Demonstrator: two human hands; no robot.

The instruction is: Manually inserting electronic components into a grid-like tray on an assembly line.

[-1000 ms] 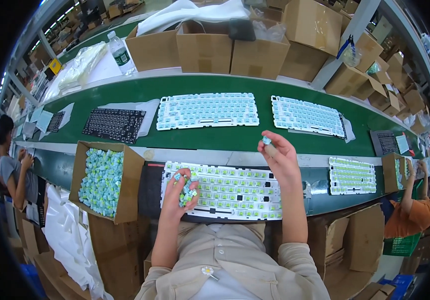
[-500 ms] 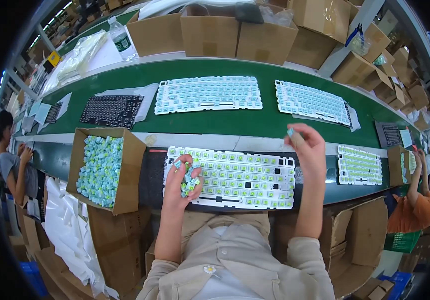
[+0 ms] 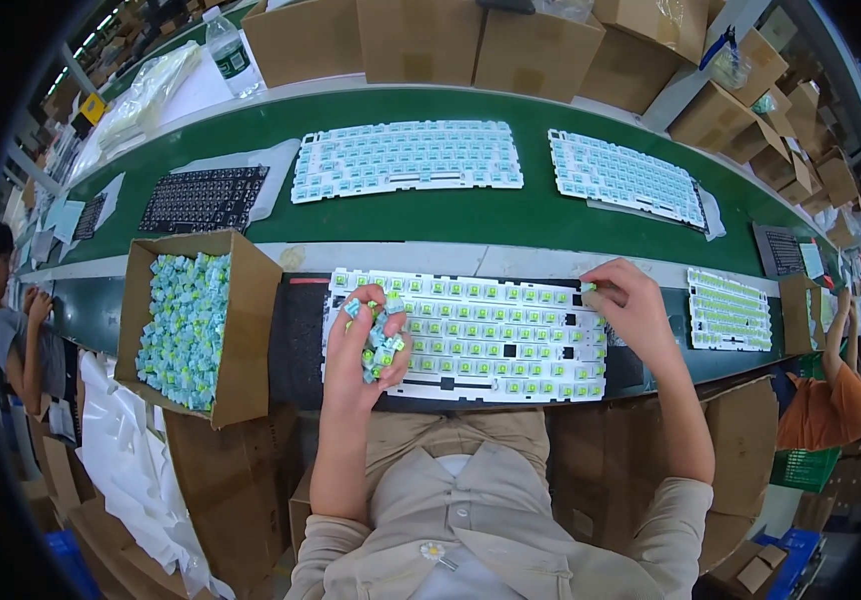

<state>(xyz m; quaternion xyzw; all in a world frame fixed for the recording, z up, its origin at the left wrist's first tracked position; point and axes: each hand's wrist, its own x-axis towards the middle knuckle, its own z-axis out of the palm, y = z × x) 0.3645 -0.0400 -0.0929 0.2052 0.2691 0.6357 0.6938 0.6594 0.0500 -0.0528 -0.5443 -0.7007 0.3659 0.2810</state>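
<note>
Right hand (image 3: 636, 312) lower now — switch (image 3: 588, 287) in grip, at white plate (image 3: 597, 381) corner

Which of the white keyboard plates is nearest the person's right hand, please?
The plate directly before the person, on the black mat: the right hand is at its far right corner; the others lie farther off.

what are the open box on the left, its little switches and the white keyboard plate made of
Open box: matte brown cardboard, by its folded walls. Switches: probably plastic, given blocky shapes; finish too small to judge. White keyboard plate: smooth plastic or coated metal; its even colour leaves that open.
</note>
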